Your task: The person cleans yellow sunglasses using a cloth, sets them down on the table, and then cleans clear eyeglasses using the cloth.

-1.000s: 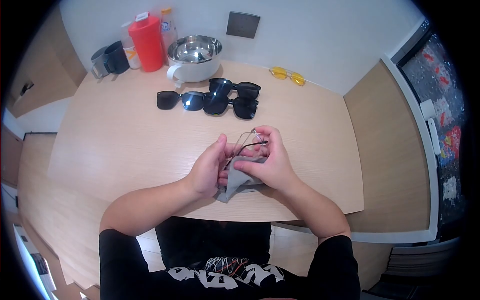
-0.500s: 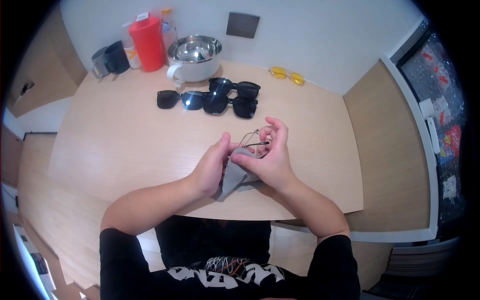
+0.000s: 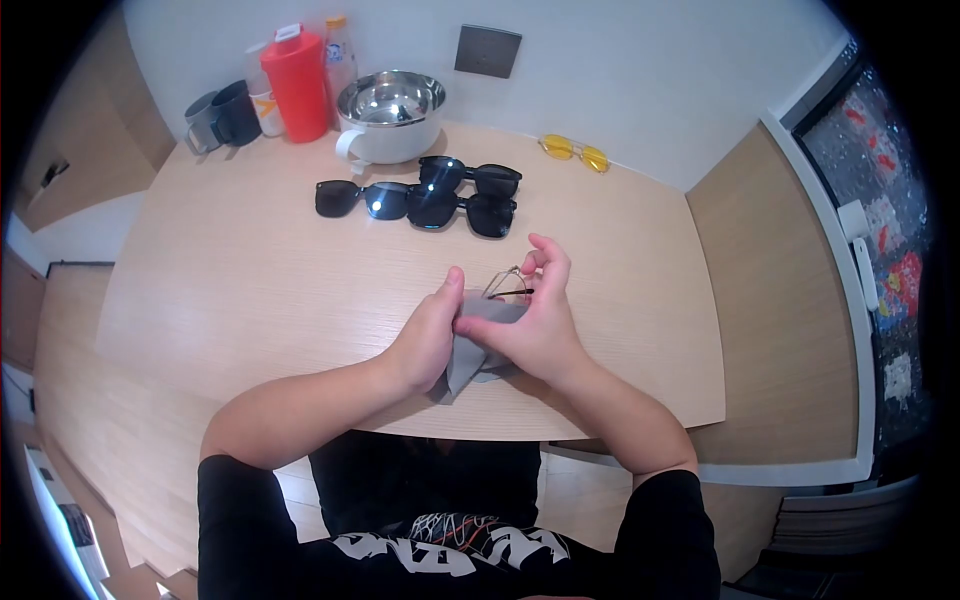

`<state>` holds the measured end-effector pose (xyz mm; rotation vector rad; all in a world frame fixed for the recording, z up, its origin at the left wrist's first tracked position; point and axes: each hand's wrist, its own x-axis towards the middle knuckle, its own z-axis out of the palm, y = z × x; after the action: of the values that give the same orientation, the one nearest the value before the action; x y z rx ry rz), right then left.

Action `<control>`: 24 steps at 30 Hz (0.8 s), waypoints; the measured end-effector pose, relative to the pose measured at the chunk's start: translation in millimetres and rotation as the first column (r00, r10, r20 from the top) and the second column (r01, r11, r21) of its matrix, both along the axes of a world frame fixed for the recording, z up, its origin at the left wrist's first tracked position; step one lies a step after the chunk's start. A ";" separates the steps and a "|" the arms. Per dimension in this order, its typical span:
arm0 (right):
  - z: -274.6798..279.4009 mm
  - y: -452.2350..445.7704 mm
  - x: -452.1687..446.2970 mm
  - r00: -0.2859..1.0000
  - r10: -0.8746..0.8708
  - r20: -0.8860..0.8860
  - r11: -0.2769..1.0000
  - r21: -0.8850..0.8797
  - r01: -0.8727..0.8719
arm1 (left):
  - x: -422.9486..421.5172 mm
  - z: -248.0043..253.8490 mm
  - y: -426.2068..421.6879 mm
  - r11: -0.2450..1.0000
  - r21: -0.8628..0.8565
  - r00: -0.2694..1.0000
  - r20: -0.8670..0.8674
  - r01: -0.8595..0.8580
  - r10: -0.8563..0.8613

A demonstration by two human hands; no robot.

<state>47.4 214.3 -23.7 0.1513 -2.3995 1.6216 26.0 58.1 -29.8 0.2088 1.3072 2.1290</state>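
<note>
Near the table's front edge, my right hand (image 3: 543, 325) pinches a grey cleaning cloth (image 3: 465, 370) against a pair of thin-framed eyeglasses (image 3: 505, 284). The glasses' wire rim and a dark temple stick out above the cloth; the rest is covered. My left hand (image 3: 432, 335) is closed on the cloth and glasses from the left side, thumb pointing up, its other fingers mostly hidden behind the cloth. Beyond my hands lie several black sunglasses: one pair (image 3: 362, 199) on the left, one (image 3: 470, 177) at the back, and one (image 3: 462, 211) in front of it.
Yellow-lensed glasses (image 3: 573, 152) rest by the wall. A white-handled steel bowl (image 3: 392, 130), a red tumbler (image 3: 297, 90), a clear bottle (image 3: 340, 62) and dark mugs (image 3: 236, 115) stand at the back left. A wooden panel (image 3: 775, 290) borders the table (image 3: 230, 290) on the right.
My right thumb has slid left across the cloth toward my left hand. The cloth now covers more between my hands, and the glasses have shifted slightly.
</note>
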 end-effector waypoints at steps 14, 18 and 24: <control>-4.4 0.8 2.5 0.993 0.092 0.070 0.996 0.014 -0.093 | 3.7 13.9 -2.9 0.997 -0.065 0.995 -0.082 0.048 -0.053; -3.1 -1.0 4.6 0.987 0.159 0.031 0.985 0.057 -0.161 | 4.9 20.2 -2.2 0.997 -0.070 0.999 -0.040 -0.021 0.018; 1.9 0.3 1.6 0.998 0.057 0.036 0.998 -0.037 -0.056 | -0.4 3.8 -1.4 0.998 -0.035 0.994 -0.098 -0.054 0.050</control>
<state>49.0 214.6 -21.8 0.1862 -2.4121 1.7058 25.6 56.7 -26.1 0.2677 1.4215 2.1592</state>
